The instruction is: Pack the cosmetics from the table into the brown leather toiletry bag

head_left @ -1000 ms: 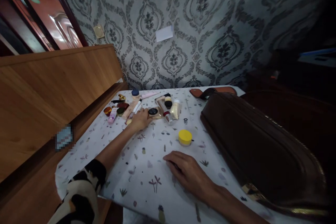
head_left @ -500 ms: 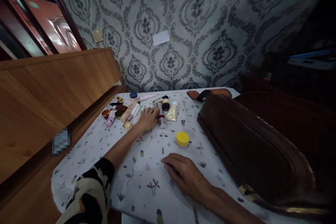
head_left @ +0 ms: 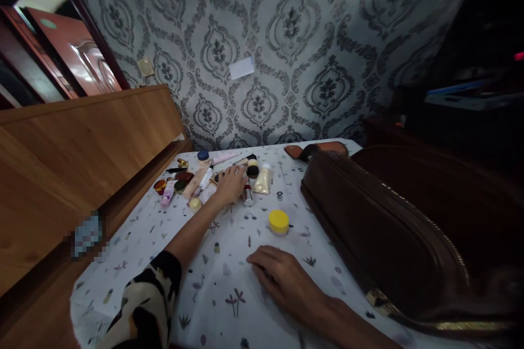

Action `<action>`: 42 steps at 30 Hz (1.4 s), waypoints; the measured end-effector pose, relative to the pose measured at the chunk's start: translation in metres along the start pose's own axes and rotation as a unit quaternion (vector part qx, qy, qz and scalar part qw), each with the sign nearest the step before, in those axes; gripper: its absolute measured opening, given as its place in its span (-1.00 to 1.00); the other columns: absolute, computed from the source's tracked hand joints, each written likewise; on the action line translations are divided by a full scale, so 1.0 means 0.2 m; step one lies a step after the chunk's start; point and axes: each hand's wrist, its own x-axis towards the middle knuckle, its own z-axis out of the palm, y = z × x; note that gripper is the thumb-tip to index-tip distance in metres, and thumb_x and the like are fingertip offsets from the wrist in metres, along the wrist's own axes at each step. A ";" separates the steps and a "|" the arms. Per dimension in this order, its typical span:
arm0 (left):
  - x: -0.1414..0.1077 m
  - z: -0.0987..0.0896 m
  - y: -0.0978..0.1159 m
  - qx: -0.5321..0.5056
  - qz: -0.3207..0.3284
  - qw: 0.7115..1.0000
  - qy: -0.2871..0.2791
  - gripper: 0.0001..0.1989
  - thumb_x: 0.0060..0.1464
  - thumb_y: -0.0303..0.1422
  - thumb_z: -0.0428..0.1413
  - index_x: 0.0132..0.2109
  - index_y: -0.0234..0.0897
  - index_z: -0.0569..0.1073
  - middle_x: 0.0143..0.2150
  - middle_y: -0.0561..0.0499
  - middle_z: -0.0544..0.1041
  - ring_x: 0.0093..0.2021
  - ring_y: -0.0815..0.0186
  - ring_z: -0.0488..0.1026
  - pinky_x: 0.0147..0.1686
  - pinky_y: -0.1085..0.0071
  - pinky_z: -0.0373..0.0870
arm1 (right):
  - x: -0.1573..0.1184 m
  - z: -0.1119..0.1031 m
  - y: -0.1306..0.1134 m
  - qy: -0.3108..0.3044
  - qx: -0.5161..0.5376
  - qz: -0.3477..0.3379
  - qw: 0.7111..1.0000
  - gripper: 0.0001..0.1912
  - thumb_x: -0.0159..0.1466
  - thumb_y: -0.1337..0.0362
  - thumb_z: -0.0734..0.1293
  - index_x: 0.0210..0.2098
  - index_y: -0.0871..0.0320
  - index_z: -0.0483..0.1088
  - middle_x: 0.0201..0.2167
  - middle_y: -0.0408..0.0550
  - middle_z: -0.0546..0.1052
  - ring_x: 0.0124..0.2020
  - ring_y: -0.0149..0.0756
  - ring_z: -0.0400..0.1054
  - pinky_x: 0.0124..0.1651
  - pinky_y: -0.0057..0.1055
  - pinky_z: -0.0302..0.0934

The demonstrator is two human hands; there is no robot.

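On the far left, a wooden board (head_left: 82, 152) slants alongside your tabletop (head_left: 139, 253), marking that edge. Just inside it, toward the far left corner, small pots and tubes crowd together: a red-and-yellow pot (head_left: 160, 187), a pink tube (head_left: 167, 194), a blue-lidded jar (head_left: 203, 158) up by the far edge.

Here comes your left forearm, sleeve (head_left: 143, 300) ending near the elbow, slanting forward and right. Your left hand (head_left: 230, 184) is palm down, fingers bent over a silver tube (head_left: 248, 197), its near end poking out on the right. Your hand hides the contact, so you can't tell whether those fingers grip it. Just right, a cream tube (head_left: 262, 181) lies near your fingertips.

Nearer you, the yellow-lidded jar (head_left: 279, 222) sits mid-tabletop, cloth all round it. Below it, your right hand (head_left: 283, 275): back up, fingers loosely curled and partly open, holding nothing that shows. Between your forearms, a broad stretch of printed cloth runs toward the near edge. Over on the right, a big brown bag (head_left: 368, 229) hems you in, leaving a strip of cloth beside your right hand.
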 end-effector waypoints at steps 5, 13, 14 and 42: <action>0.25 0.06 -0.05 -0.062 -0.037 0.997 -0.017 -0.61 0.38 -0.21 -0.03 0.27 -0.16 0.30 0.24 -0.16 0.38 0.19 0.08 0.37 0.12 0.00 0.39 | 0.00 0.00 0.01 -0.001 0.005 -0.001 1.000 -0.75 0.37 0.45 0.17 -0.17 0.19 0.48 -0.26 0.00 0.56 -0.22 -0.27 0.44 -0.13 -0.34 0.30; 0.52 0.11 -0.18 -0.114 -0.086 0.986 -0.082 -0.64 0.29 -0.22 0.13 0.14 -0.28 0.42 0.12 -0.13 0.47 0.02 0.17 0.50 -0.01 0.11 0.51 | 0.00 -0.01 0.00 -0.007 0.002 0.011 1.000 -0.74 0.34 0.46 0.16 -0.20 0.20 0.48 -0.28 0.01 0.56 -0.24 -0.26 0.42 -0.16 -0.35 0.29; 0.53 0.12 -0.19 -0.114 -0.091 0.986 -0.086 -0.65 0.29 -0.22 0.13 0.14 -0.28 0.42 0.12 -0.13 0.47 0.02 0.17 0.49 -0.01 0.11 0.51 | 0.00 -0.01 0.00 -0.008 0.002 0.014 1.000 -0.74 0.34 0.46 0.16 -0.20 0.19 0.48 -0.28 0.01 0.56 -0.24 -0.27 0.41 -0.16 -0.35 0.28; 0.45 0.13 -0.05 -0.065 0.146 0.982 -0.101 -0.54 0.24 -0.06 0.08 0.24 0.06 0.38 0.42 0.03 0.21 0.39 0.06 0.12 0.33 0.08 0.12 | -0.01 -0.01 0.00 -0.018 0.012 0.032 0.999 -0.74 0.34 0.47 0.18 -0.17 0.20 0.49 -0.23 0.02 0.55 -0.22 -0.26 0.42 -0.13 -0.31 0.31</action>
